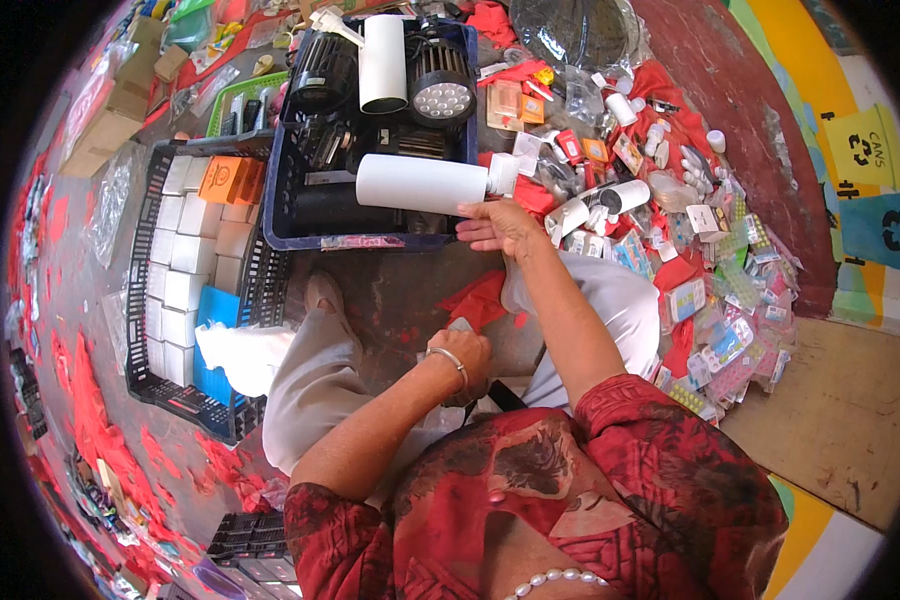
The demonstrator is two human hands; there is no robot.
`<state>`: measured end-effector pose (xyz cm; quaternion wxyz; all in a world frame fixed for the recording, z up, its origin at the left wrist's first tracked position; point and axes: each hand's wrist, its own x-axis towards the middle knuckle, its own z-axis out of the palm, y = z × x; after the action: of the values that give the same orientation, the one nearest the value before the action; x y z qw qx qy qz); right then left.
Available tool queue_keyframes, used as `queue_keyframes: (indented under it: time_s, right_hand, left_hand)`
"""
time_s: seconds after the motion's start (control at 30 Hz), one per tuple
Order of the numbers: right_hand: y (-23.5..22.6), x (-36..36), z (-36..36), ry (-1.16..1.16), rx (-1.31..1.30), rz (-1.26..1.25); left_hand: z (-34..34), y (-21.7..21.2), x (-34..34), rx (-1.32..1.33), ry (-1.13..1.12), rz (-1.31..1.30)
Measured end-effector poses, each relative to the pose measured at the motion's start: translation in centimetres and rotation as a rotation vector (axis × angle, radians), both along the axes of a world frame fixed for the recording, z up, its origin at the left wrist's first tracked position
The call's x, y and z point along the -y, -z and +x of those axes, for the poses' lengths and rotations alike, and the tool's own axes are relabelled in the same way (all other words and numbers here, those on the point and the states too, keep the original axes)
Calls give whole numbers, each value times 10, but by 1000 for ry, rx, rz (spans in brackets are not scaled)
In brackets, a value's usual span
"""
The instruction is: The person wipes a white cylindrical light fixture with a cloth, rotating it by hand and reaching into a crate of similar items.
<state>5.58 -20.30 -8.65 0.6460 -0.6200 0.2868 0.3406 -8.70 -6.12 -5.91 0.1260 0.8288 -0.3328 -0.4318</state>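
Observation:
A white cylindrical lamp body (pixel 420 181) lies crosswise over the near part of the dark blue crate (pixel 370 242). Just below its right end is my right hand (pixel 502 228), palm up with its fingers stretched out; whether a fingertip touches the lamp I cannot tell. My left hand (pixel 462 358), with a bangle at the wrist, is closed low between my knees. A small pale tip shows above its fingers, too little to name. Farther back in the crate stand another white cylinder lamp (pixel 383 62), a black spotlight (pixel 442 85) with several round lenses and more black lamps.
At left, a black crate (pixel 140 365) holds rows of small white boxes (pixel 185 250) and orange boxes (pixel 232 180). A heap of small packs, blister sheets (pixel 735 345) and bottles spreads over the floor at right. Cardboard (pixel 820 430) lies beyond it. Red scraps (pixel 90 410) litter the floor.

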Motion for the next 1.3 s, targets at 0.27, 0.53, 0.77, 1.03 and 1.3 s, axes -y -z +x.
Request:
queue_keyframes:
  time_s: [0.27, 0.53, 0.77, 1.03, 1.3]
  right_hand:
    - [-30, -37, 23, -573, 1283, -1088]
    - [-14, -46, 61, -1035, 850, -841]
    - [-57, -8, 64, -873, 1290, -989]
    - [-28, -12, 28, -1293, 1386, -1192]
    - [-4, -45, 23, -1400, 1278, -1354]
  left_hand:
    - [0, 2, -3, -6, -2, -22]
    - [1, 7, -5, -11, -59, -30]
    - [4, 2, -5, -18, -39, -18]
    - [5, 3, -1, 26, -19, -2]
    - [8, -9, -4, 39, 46, -11]
